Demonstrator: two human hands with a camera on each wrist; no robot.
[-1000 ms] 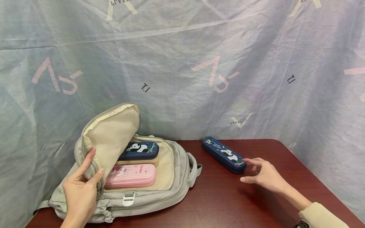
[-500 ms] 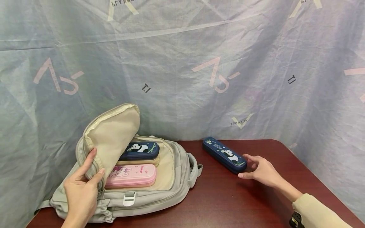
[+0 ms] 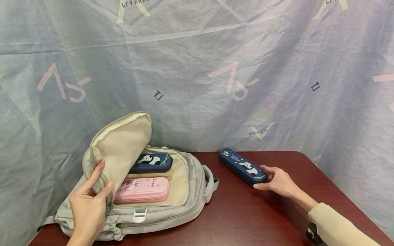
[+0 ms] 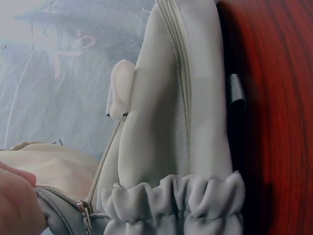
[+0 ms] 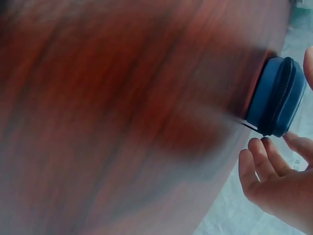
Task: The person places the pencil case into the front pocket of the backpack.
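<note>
At the left, my left hand [image 3: 87, 208] holds up the front flap [image 3: 121, 143] of a pale grey-green backpack [image 3: 197, 191], thumb on its inner side. Inside the backpack lie a pink pencil case [image 3: 144, 189] with a rabbit print and a navy panda pencil case [image 3: 155, 162]. Another navy panda pencil case [image 3: 241, 165] lies slantwise on the table at the right. My right hand [image 3: 278, 182] grips its near end, thumb at the near corner and fingers at the far side. In the right wrist view, fingertips meet the zipped end of this blue case [image 5: 276, 98].
The dark red-brown table [image 3: 234, 215] runs under everything. A grey printed cloth [image 3: 191, 68] hangs behind and at both sides. The backpack's top handle [image 3: 208, 182] and a white buckle [image 3: 140, 214] show on its right and front.
My right hand has moved left onto the near end of the navy case, its thumb and fingers coming in around it. My left hand keeps the flap raised.
</note>
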